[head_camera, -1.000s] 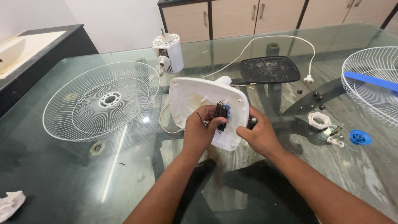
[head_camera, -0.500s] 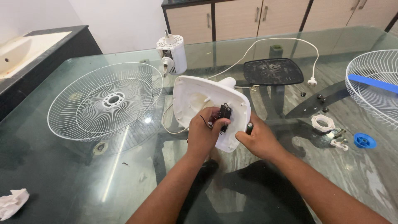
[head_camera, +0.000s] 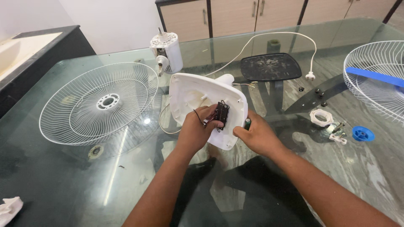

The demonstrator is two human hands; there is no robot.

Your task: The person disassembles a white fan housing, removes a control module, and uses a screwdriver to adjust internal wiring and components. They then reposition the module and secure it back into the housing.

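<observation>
A white plastic fan base [head_camera: 191, 94] stands tilted on the glass table [head_camera: 84, 176], its hollow underside facing me. My left hand [head_camera: 195, 132] pinches a small black switch block [head_camera: 221, 114] with thin wires against the inside of the base. My right hand [head_camera: 256, 136] grips the base's lower right edge and holds a screwdriver with a green and black handle [head_camera: 247, 123].
A white wire fan guard [head_camera: 99, 103] lies at the left and another guard with a blue blade [head_camera: 378, 80] at the right. A white motor unit [head_camera: 167, 52], a black plate [head_camera: 270, 66], a power cord [head_camera: 273, 35], a white ring [head_camera: 320, 117], a blue cap [head_camera: 362, 133] and loose screws also lie on the table.
The view has shifted slightly. Both hands stay on the fan base, my left hand still on the switch block; little else differs.
</observation>
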